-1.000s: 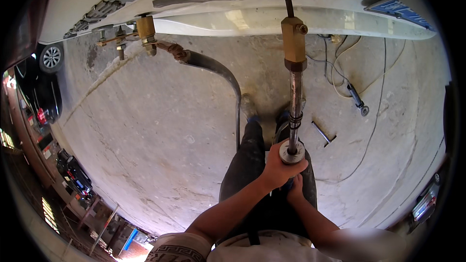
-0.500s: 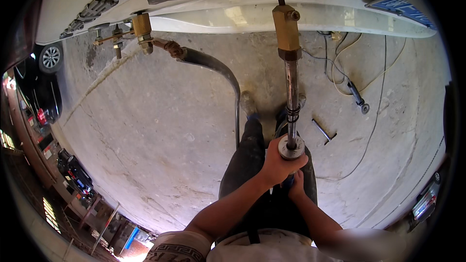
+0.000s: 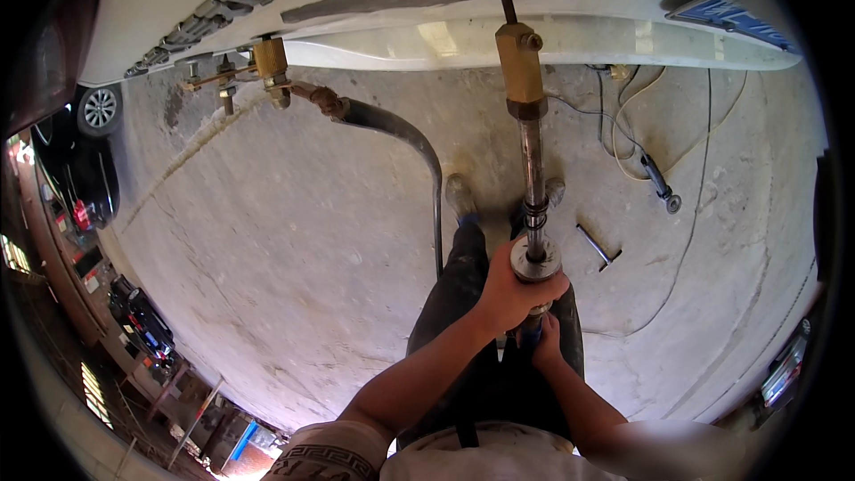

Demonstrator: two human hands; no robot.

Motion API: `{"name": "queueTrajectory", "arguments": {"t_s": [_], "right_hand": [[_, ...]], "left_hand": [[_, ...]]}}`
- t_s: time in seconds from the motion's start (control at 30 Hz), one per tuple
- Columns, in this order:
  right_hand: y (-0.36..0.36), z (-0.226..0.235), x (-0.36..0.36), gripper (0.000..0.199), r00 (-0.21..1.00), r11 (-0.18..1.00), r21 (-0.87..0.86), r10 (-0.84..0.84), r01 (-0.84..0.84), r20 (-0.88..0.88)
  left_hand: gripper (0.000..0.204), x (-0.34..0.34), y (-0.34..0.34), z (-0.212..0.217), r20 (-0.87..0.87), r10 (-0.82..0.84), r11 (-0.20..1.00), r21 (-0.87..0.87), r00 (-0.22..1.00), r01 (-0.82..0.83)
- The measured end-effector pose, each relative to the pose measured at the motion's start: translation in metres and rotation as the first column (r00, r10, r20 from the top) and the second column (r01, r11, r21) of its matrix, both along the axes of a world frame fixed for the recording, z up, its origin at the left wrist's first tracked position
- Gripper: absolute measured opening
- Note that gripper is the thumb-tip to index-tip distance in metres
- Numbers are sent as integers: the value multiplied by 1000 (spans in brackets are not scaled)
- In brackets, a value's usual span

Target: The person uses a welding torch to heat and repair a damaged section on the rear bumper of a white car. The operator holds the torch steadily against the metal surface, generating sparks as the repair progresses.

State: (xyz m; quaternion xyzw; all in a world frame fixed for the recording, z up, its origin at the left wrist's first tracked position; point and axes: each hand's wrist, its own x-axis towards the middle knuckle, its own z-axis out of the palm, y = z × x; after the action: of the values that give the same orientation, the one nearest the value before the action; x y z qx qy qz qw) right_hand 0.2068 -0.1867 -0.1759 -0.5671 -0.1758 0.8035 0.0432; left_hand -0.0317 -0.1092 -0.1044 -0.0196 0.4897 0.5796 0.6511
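Two hands, one puller (image 3: 532, 156): the left hand (image 3: 513, 296) is curled snugly around its one steel weight (image 3: 541, 267), and the right hand (image 3: 547, 340) is closed on the blue handle (image 3: 530, 333) just behind. Beyond the grip stands one brass block (image 3: 519, 62). To the grip's right lie one T-shaped tool (image 3: 598, 247) and one dark round-ended tool (image 3: 658, 182). Most right fingers are hidden — and whether the puller's tip touches the white panel (image 3: 392, 39) is hard to tell.

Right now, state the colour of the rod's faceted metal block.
The faceted metal block is brassy gold, clearest in the head view.
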Motion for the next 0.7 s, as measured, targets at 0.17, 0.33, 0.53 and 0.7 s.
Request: {"name": "queueTrajectory", "arguments": {"t_s": [0.17,0.33,0.53,0.7], "right_hand": [[-5,-4,-1,46,995,999,12,45,-46,88],[-4,-2,-1,45,994,994,96,44,-54,100],[6,8,-7,40,984,981,137,123,-140,128],[11,-29,37,39,947,856,-433,175,-282,-271]], "left_hand": [[18,-39,35,13,119,45,999,24,992,-48],[15,27,-22,-16,-80,24,999,44,996,-20],[14,5,-4,-2,172,32,999,15,985,-35],[14,32,-17,-1,65,31,1000,-2,997,-31]]}}
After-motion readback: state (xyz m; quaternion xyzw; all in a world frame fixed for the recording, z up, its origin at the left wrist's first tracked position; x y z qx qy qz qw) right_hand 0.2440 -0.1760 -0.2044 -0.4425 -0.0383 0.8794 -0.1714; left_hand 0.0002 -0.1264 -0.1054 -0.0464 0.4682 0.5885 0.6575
